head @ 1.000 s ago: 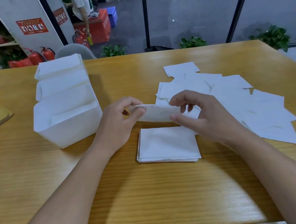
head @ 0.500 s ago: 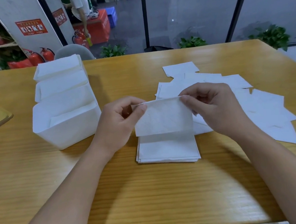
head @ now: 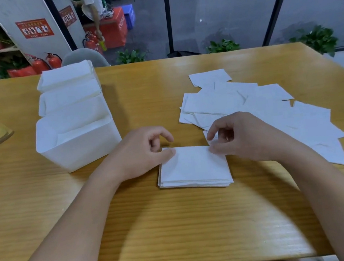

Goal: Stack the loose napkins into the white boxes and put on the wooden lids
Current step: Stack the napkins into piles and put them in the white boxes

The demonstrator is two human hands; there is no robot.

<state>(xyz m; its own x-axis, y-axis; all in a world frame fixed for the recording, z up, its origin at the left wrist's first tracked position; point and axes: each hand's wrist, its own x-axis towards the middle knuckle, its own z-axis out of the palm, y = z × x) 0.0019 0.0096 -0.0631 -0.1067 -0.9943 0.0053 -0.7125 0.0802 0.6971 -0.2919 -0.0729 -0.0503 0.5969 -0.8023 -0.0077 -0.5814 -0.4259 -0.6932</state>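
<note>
Both hands pinch the top napkin (head: 193,162) by its far corners, left hand (head: 142,152) and right hand (head: 245,138), laying it on the stack (head: 195,180) (mid-surface). Loose napkins (head: 259,109) lie right; white boxes (head: 73,118) left.

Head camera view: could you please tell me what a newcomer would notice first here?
Both hands, left hand and right hand, pinch the far corners of the top sheet on a neat square stack of white napkins at the table's middle. Loose white napkins sprawl to the right; three open white boxes stand left.
</note>
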